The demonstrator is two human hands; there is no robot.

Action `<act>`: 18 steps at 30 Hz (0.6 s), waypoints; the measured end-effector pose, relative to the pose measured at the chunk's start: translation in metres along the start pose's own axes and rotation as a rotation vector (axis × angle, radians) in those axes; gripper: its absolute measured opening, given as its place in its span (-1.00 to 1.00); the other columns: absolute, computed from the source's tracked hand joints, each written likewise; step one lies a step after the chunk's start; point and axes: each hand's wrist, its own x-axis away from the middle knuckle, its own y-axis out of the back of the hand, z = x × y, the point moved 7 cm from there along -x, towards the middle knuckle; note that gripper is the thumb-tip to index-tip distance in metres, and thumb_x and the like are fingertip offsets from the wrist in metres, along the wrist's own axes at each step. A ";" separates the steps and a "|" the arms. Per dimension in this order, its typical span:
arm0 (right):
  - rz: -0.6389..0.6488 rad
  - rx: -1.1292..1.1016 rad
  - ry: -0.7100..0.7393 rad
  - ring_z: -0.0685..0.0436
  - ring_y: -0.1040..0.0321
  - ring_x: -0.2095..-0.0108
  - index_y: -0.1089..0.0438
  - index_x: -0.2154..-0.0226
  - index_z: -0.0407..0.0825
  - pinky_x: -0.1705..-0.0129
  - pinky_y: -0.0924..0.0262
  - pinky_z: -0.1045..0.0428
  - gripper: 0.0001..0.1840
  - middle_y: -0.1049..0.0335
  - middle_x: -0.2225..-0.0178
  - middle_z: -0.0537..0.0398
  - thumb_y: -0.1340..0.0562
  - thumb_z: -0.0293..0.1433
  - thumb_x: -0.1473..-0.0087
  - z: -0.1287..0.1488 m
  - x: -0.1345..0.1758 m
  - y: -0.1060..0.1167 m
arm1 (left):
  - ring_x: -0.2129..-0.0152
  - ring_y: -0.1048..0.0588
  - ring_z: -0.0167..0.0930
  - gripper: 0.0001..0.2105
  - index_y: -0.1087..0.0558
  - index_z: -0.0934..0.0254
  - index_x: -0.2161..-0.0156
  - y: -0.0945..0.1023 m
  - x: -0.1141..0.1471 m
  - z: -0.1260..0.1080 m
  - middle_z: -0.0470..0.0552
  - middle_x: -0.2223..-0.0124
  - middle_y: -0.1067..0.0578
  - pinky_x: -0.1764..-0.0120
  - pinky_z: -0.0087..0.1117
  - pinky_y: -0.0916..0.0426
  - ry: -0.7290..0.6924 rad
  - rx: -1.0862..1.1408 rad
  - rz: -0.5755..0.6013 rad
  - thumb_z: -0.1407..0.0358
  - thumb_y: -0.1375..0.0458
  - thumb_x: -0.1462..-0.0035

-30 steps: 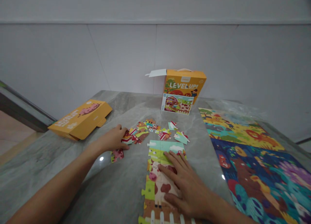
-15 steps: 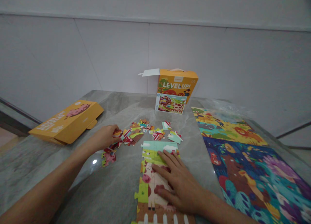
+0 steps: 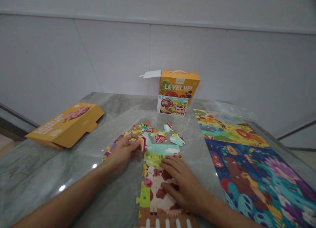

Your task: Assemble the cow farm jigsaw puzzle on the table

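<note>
My left hand (image 3: 124, 150) pinches a puzzle piece (image 3: 143, 143) with red, white and pale blue on it, held at the upper left corner of the joined puzzle (image 3: 155, 185). Whether the piece touches that corner I cannot tell. The joined part shows a spotted cow, green grass, sky and a white fence. My right hand (image 3: 184, 183) lies on its right side, fingers stretched out and holding nothing. Beyond the joined part are loose puzzle pieces, among them one with a red barn door (image 3: 160, 137) and a pale blue one (image 3: 177, 139). My left hand partly covers other loose pieces.
An orange "LEVEL UP!" box (image 3: 181, 84) stands at the back, a farm picture card (image 3: 172, 106) leaning against it. Another orange box (image 3: 66, 124) lies to the left. Two finished puzzles, one yellow (image 3: 229, 129) and one dark blue (image 3: 259, 178), lie at right near clear plastic wrap (image 3: 227, 108).
My left hand has moved right from the loose pieces to the joined puzzle's upper left corner, now with a red-striped piece in its fingers. My right hand stays on the puzzle, fingers slightly more bent.
</note>
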 end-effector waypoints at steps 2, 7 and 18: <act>-0.093 -0.034 0.002 -0.27 -0.28 -0.15 -0.33 -0.12 -0.06 -0.23 -0.17 -0.27 -0.56 -0.40 -0.08 -0.18 -0.21 -0.36 -0.19 -0.004 -0.001 0.003 | 0.60 -0.40 -0.48 -0.54 -0.27 0.25 0.28 -0.026 0.008 0.019 -0.13 0.50 -0.44 0.50 -0.50 -0.29 -0.030 0.020 0.073 -0.08 -0.29 -0.01; -0.141 -0.052 0.035 -0.23 -0.33 -0.04 -0.41 0.01 -0.02 -0.14 -0.24 -0.23 -0.71 -0.44 0.01 -0.11 -0.19 -0.38 -0.21 -0.005 -0.004 0.005 | 0.57 -0.35 -0.50 -0.63 -0.28 0.27 0.08 -0.047 0.023 0.027 -0.11 0.47 -0.45 0.50 -0.53 -0.20 -0.155 -0.263 0.300 -0.01 -0.11 -0.26; 0.102 0.102 -0.034 -0.32 -0.03 -0.30 -0.31 -0.17 0.10 -0.33 0.14 -0.39 -0.47 -0.19 -0.28 -0.05 -0.28 -0.24 -0.15 0.003 -0.006 -0.001 | 0.57 -0.54 -0.39 -0.60 -0.22 0.24 0.37 -0.017 0.006 0.023 -0.04 0.49 -0.54 0.49 -0.42 -0.45 -0.079 -0.060 -0.043 0.00 -0.28 -0.05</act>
